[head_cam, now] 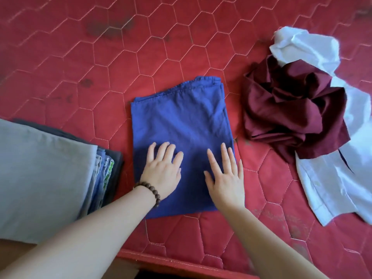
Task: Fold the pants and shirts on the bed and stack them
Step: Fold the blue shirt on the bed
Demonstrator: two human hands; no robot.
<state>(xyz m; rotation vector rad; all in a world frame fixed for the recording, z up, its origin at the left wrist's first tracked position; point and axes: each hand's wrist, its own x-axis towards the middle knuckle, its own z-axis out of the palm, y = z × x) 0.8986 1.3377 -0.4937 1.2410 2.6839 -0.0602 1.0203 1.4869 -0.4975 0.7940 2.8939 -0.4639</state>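
Pressing flat, fingers straight: left hand (162, 174), right hand (226, 178) on folded blue rectangular garment (181, 117), quilted red mattress (141, 47).

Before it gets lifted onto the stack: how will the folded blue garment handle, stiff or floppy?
Probably floppy: the folded blue garment is thin, creased cloth lying flat under the left hand and right hand. Its layered edges look loose, so it would likely sag or unfold unless supported from beneath. It is probably light, and unlikely to slide freely on the quilted mattress.

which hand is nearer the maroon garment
Right. The right hand lies flat on the blue pants, on the side toward the maroon garment; the left hand presses their far side.
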